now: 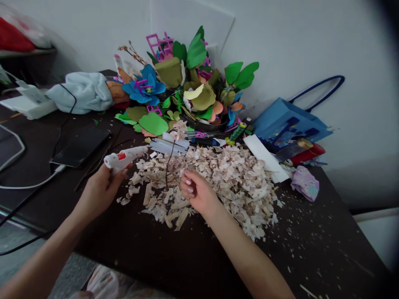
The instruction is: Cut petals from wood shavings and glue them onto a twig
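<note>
My left hand (101,189) is wrapped round a white hot glue gun (123,159) with an orange-red part on top; its nozzle points right. Over the near side of a heap of pale, dry petal-like flakes (237,178), my right hand (198,190) is closed, fingertips pressed together. Whatever may be between those fingers is too small or hidden to name. Just left of it a thin dark twig (169,168) rises from the flakes, with a pale pink petal cluster (180,128) by its upper end. Translucent glue sticks (168,144) lie behind the heap.
Blue, green and orange felt-like flowers (145,87) crowd the back of the dark table (124,245). A phone (81,146), cables and a light blue cloth (84,92) lie left. On the right are a white strip (266,158), blue bag (289,120) and crumpled purple wrapper (304,182).
</note>
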Available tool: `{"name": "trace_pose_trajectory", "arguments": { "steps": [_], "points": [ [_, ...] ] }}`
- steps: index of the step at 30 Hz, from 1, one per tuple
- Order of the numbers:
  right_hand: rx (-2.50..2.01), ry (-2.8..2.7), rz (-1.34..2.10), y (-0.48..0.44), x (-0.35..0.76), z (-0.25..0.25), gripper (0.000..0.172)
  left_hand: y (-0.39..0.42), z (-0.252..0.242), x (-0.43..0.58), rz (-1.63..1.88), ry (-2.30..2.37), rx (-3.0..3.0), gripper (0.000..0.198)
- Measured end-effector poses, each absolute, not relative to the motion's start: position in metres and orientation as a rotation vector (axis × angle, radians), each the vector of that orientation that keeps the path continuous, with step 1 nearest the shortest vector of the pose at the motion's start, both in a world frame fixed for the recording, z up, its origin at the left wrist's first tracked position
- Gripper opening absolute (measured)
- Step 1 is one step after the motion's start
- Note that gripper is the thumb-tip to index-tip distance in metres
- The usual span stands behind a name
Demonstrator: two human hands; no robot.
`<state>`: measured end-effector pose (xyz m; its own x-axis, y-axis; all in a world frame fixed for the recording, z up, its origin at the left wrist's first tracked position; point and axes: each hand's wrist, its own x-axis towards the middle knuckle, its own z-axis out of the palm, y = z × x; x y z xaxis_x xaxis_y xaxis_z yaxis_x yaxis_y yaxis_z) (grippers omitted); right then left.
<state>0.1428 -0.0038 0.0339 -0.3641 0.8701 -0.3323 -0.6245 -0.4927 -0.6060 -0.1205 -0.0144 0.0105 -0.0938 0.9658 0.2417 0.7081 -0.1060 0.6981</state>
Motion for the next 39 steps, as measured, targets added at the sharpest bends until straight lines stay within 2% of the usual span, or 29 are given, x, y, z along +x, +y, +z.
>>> {"name": "trace_pose_trajectory", "arguments": {
  "steps": [5,9,12,13,16,17,18,21,23,30,39],
  "points": [
    [-0.799,-0.474,1.941,-0.007,0.150,0.035,0.019,0.014,-0.001,-0.132,1.042,2.021,2.000,0.014],
    [-0.805,-0.476,1.923,-0.008,0.156,0.034,0.018,0.021,-0.008,-0.136,1.000,2.080,1.986,0.022],
    [-0.804,-0.479,1.914,-0.009,0.160,0.034,0.020,0.019,-0.008,-0.136,0.933,2.123,1.968,0.019],
    [-0.804,-0.479,1.909,-0.009,0.161,0.034,0.021,0.017,-0.006,-0.134,0.941,2.133,1.959,0.022],
    [-0.803,-0.485,1.890,-0.008,0.164,0.036,0.020,0.005,0.010,-0.120,1.140,2.179,1.924,0.054],
    [-0.802,-0.489,1.883,-0.007,0.165,0.037,0.019,0.001,0.017,-0.112,1.275,2.212,1.899,0.059],
    [-0.801,-0.494,1.875,-0.006,0.166,0.039,0.019,0.000,0.024,-0.103,1.268,2.156,1.934,0.061],
    [-0.798,-0.514,1.855,-0.003,0.169,0.047,0.017,0.016,0.039,-0.071,1.247,1.856,1.926,0.041],
    [-0.790,-0.534,1.839,-0.001,0.170,0.053,0.015,0.042,0.038,-0.052,1.095,1.616,1.815,0.039],
    [-0.789,-0.554,1.787,-0.004,0.176,0.058,0.014,0.136,0.008,-0.015,0.987,1.666,1.742,0.029],
    [-0.827,-0.530,1.773,-0.001,0.181,0.055,0.014,0.157,-0.009,-0.012,0.972,1.619,1.616,0.024]
  ]
}}
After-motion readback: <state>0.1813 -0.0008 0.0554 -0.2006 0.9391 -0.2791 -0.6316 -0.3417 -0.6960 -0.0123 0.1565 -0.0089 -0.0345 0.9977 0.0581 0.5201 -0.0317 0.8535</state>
